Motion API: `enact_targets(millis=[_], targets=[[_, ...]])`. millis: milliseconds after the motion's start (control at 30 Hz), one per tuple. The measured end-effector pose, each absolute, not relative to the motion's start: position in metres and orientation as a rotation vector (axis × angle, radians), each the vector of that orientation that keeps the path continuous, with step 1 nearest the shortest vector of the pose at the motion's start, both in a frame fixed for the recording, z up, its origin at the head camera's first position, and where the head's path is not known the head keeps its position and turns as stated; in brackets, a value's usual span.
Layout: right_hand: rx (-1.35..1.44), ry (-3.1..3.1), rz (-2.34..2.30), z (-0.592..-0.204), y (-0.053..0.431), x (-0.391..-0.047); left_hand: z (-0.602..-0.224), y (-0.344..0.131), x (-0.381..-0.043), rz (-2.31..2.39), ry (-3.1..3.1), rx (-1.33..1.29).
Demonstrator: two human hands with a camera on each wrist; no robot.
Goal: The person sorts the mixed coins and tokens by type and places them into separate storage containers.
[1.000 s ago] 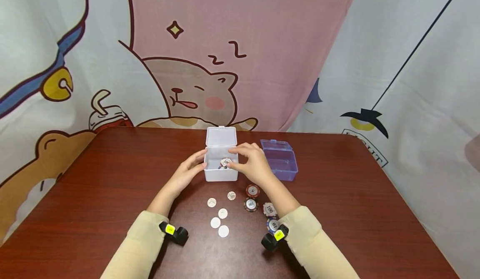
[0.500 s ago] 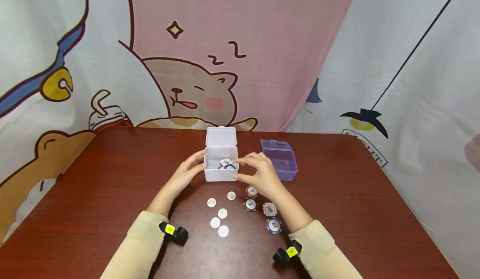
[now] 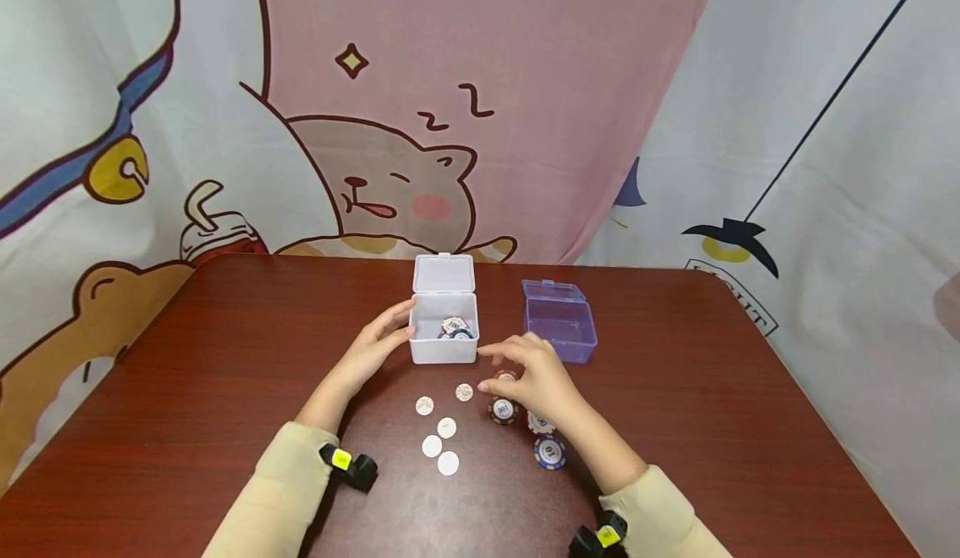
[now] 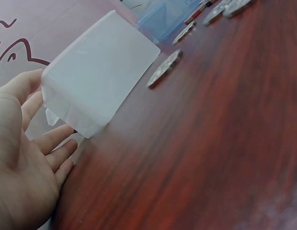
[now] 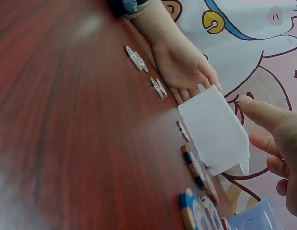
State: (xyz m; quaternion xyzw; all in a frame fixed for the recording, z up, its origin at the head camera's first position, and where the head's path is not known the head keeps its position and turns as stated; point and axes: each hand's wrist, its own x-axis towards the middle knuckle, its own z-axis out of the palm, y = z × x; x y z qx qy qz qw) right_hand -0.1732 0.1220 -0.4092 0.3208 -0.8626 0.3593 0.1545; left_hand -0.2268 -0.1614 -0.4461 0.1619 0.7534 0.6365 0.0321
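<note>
An open white plastic box (image 3: 444, 352) stands near the back of the table, its lid tipped back. Several poker chips (image 3: 454, 327) lie inside it. My left hand (image 3: 371, 345) rests against the box's left side, fingers mostly straight, as the left wrist view also shows. To the right of the box, my right hand (image 3: 534, 379) hovers over loose chips with thumb and fingers apart and nothing between them. Under and beside it are a black-edged chip (image 3: 502, 410), a blue chip (image 3: 550, 452), a partly hidden red chip (image 3: 507, 375) and a partly covered white chip (image 3: 539, 423).
An open purple see-through box (image 3: 573, 351) stands behind my right hand. Several silvery coins, such as one near the white box (image 3: 464, 392) and one further forward (image 3: 447, 463), lie between my forearms. A printed cloth (image 3: 570, 108) hangs behind the table (image 3: 262, 333).
My right hand has moved out of the white box, to the right and toward me, over the loose chips. More chips show inside the box. The left hand has kept its place.
</note>
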Motion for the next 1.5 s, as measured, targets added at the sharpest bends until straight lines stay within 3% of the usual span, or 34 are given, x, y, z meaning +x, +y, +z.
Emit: enact_targets(millis=[633, 1000, 1200, 1500], targets=[[0.954, -2.617, 0.912, -0.424, 0.146, -0.159, -0.412, -0.154, -0.209, 1.92, 2.303, 0.486], [0.939, -2.667, 0.793, -0.431, 0.15, -0.157, -0.441, -0.159, -0.226, 1.955, 2.29, 0.48], [0.938, -2.695, 0.765, -0.433, 0.149, -0.155, -0.429, -0.157, -0.219, 1.954, 2.288, 0.49], [0.93, -2.722, 0.654, -0.435, 0.145, -0.153, -0.445, -0.161, -0.227, 1.971, 2.295, 0.504]])
